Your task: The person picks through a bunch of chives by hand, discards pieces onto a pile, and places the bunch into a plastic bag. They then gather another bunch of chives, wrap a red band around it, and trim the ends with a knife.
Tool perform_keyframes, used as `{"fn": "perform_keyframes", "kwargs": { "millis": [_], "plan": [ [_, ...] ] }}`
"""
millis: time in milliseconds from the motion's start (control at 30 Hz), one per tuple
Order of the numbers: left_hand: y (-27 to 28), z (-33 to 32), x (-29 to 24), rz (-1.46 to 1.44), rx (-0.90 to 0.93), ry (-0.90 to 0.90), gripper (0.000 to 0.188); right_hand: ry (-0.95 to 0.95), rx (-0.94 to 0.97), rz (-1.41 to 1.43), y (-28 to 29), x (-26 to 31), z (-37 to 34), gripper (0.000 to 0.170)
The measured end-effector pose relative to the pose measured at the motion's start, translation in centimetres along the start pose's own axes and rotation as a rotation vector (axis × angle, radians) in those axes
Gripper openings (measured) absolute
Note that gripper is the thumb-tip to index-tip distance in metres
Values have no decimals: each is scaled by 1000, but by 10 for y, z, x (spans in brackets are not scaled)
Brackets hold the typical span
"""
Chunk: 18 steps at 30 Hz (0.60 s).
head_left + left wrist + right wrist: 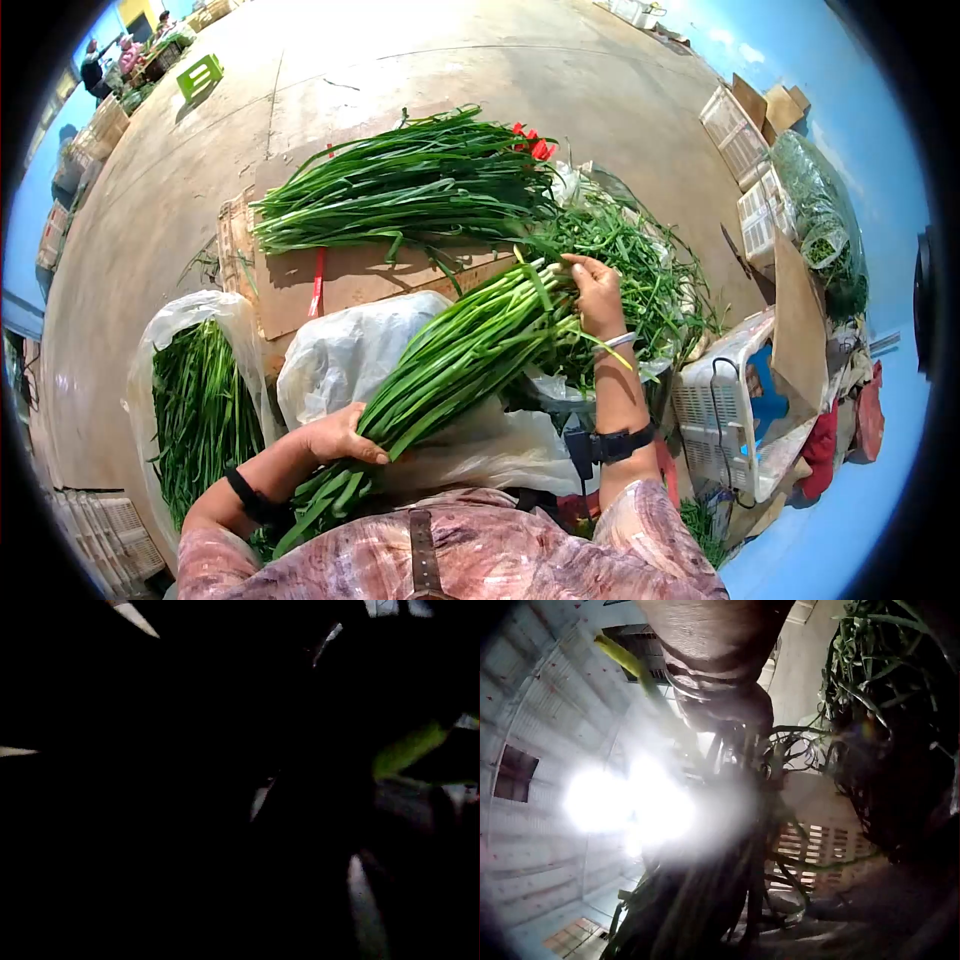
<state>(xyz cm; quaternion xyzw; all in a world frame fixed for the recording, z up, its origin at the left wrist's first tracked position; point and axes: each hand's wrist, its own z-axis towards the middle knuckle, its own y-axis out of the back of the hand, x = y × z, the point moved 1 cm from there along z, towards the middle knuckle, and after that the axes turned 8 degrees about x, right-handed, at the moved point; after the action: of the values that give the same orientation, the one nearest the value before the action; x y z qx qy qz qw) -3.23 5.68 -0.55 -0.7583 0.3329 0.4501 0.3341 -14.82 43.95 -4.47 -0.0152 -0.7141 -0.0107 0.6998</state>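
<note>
A long loose bunch of green garlic chives (455, 365) lies slantwise across the lap, pale stem ends up to the right, leaf tips down to the left. My left hand (345, 437) grips the leafy part, its thumb over the top and its other fingers hidden beneath. At the stem ends, my right hand (597, 298) pinches stalks between thumb and fingers. A yellowish leaf (605, 347) sticks out below that hand. In the right wrist view the hand (724, 690) is above the dark stems, partly washed out by glare. The left wrist view is almost black.
Ahead, a chive pile (400, 185) with red ties (535, 143) lies on a cardboard-topped crate (290, 290). Loose greens (630, 270) heap beyond the right hand. A bag of chives (205, 400) stands at left, white plastic (350, 345) in the middle, a white crate (715, 430) at right.
</note>
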Motion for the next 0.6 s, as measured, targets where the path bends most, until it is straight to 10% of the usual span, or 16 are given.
{"fn": "perform_keyframes", "kwargs": {
  "millis": [167, 300, 433, 500, 600],
  "plan": [
    [-12, -27, -43, -429, 47, 172, 47, 60, -146, 750, 34, 33, -16, 25],
    [-8, -23, -14, -363, -28, 238, 47, -91, -284, -20, 50, 29, -16, 28],
    [-13, -12, -10, -185, -34, 200, 57, -100, 165, -239, -29, 45, -40, 70],
    [-19, -10, -12, -146, -65, 153, 61, 239, 66, -648, -62, 31, -44, 60],
    [-24, -17, -24, -117, -157, 123, 66, 132, -65, -366, -56, 5, -33, 33]
  ]
}}
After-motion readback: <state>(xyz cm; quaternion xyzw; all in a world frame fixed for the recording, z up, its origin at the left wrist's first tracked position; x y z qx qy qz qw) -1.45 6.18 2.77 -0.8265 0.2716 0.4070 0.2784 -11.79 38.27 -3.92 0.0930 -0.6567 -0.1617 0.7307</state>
